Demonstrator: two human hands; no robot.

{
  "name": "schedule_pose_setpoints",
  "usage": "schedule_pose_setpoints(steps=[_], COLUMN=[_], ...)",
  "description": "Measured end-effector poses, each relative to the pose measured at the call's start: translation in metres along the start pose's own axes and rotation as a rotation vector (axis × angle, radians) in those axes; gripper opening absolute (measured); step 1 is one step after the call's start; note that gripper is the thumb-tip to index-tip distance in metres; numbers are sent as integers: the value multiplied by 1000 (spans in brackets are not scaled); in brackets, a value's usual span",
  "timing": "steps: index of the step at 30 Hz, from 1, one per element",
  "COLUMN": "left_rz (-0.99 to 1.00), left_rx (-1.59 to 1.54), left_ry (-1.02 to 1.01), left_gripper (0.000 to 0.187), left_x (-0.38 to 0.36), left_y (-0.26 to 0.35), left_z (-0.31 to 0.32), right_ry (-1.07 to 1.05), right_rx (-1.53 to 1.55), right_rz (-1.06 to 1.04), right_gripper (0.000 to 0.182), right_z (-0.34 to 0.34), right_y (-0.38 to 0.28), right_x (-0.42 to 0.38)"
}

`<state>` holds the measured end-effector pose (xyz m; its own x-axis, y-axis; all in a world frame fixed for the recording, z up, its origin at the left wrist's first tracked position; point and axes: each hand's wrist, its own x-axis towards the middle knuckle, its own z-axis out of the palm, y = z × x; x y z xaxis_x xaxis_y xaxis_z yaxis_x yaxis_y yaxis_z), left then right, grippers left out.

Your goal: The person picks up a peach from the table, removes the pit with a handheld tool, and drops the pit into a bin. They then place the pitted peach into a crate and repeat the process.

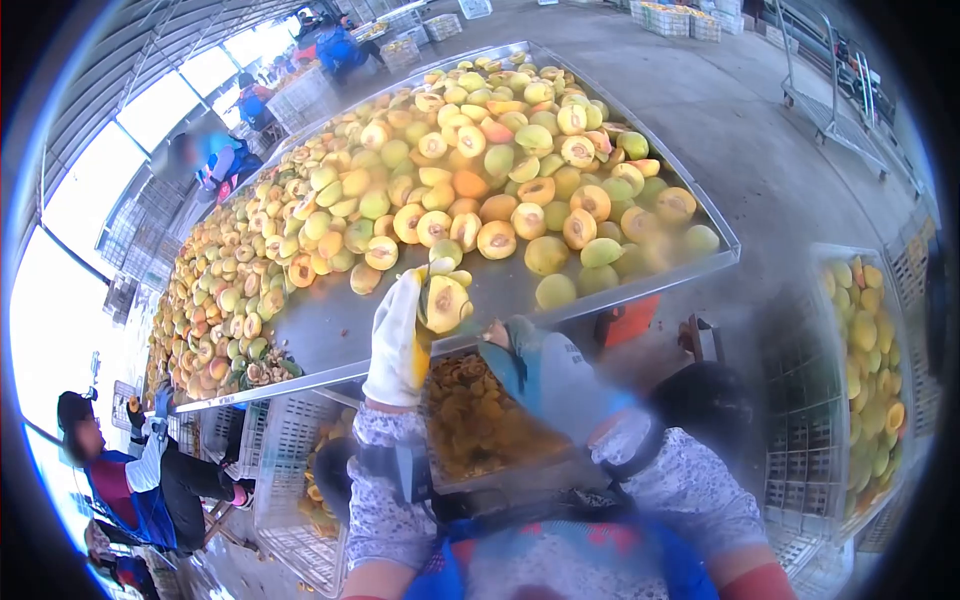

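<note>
My left hand (pixel 398 338), in a white glove with yellow on it, is closed on a cut yellow peach (pixel 446 304) whose pale flesh faces me. It is over the near edge of the metal table (pixel 335 335). Just right of it, my right hand (pixel 530 362) wears a blue glove with a bare fingertip showing. Its fingers are curled in, and whatever they grip is hidden. Halved and whole-looking peaches (pixel 470 180) are heaped across the table, some showing brown pits. Below my hands, a container of pits and scraps (pixel 490 420) sits in front of my lap.
A white plastic crate of peaches (pixel 868 370) stands at my right. Another crate (pixel 285 480) is at my lower left. A co-worker (pixel 135 470) sits at the table's left end, and other people work farther back. A metal trolley (pixel 835 120) stands at the far right.
</note>
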<state>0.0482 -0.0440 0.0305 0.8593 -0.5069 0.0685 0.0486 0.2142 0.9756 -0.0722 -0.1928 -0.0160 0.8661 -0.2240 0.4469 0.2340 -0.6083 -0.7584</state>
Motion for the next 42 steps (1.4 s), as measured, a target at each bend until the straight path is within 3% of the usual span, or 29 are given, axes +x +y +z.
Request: schedule_pose_setpoints(steps=[4,10,13,16,22,25,28,31,34,36,37,39,42], left_rz=[40,149,204,273,84,128,127,33,35,57,73,57,-1], left_rx=[-17,-57,72,117,-66,-156,-97,61,1,-296,-179,-253,-229], left_ry=[79,182,252,232,210,347,291,160,296,325,320,245,228], left_gripper=[62,64,63,60,65,63,62,60,58,54,57,60,54], left_x=[-30,-44,-51,-57,-52,-53,-49,-49,-53,-53,-53,-53,-50], left_y=[11,4,2,3,4,4,2,7,6,-2,1,-1,4], left_z=[15,17,19,23,17,34,20,10,20,26,24,21,20], right_ry=[69,-113,-168,-257,-207,-221,-326,-402,-270,-281,-467,-779,-823], right_rx=[120,205,809,867,528,594,598,402,512,595,767,1017,994], right_rz=[-122,10,155,227,158,171,174,205,24,51,205,621,624], right_gripper=[29,23,30,37,35,36,36,34,41,45,46,50,51], right_z=[17,28,51,54,43,47,45,38,51,29,29,29,44], right_y=[-16,-29,-32,-34,-28,-31,-26,-26,-23,-44,-39,-30,-24], right_x=[2,-1,-7,-15,-9,-11,-9,-9,-12,-20,-16,-10,-14])
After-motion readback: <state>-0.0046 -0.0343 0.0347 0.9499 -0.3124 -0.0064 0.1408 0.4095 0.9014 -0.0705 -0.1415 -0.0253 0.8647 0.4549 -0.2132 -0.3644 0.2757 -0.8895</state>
